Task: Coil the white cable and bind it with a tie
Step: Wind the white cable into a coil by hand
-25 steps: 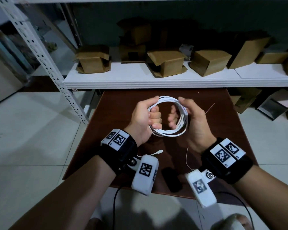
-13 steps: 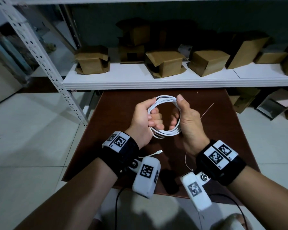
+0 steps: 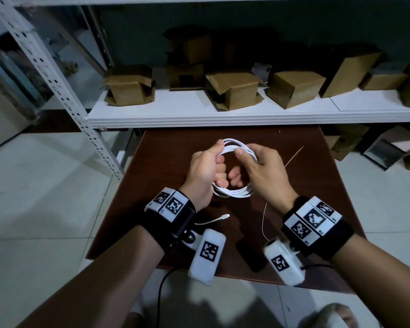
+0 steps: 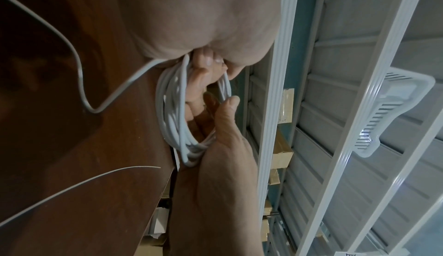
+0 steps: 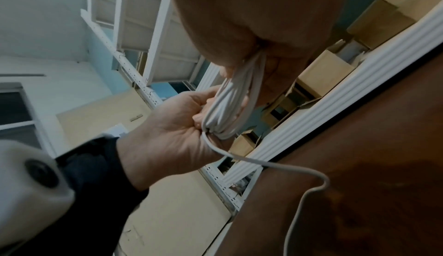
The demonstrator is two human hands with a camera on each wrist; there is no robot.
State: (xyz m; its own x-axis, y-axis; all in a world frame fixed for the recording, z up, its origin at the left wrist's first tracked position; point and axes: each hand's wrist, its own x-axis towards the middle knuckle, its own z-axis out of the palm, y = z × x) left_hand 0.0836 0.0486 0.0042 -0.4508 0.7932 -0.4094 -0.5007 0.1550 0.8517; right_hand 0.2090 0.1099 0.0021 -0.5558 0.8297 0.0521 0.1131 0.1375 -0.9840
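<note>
The white cable (image 3: 232, 192) is wound into a coil of several loops and held above the brown table (image 3: 166, 162). My left hand (image 3: 205, 171) grips the coil's left side with curled fingers. My right hand (image 3: 258, 166) grips its right side, thumb on the top strands. In the left wrist view the coil (image 4: 175, 120) hangs between both hands; the right wrist view shows the bunched loops (image 5: 227, 112). A loose cable end with its plug (image 3: 225, 216) trails on the table under my left wrist. A thin white wire tie (image 3: 263, 221) lies near my right wrist, another (image 3: 294, 156) to the right.
A white shelf (image 3: 246, 114) with several cardboard boxes (image 3: 232, 89) runs just beyond the table's far edge. A perforated metal upright (image 3: 57, 84) stands at the left. More boxes (image 3: 388, 147) sit on the tiled floor at the right. A dark object (image 3: 250, 255) lies near the table's front edge.
My right hand has turned over on the coil, its thumb now on the top strands close to my left thumb. The coil looks squeezed narrower than before. The left hand keeps its grip.
</note>
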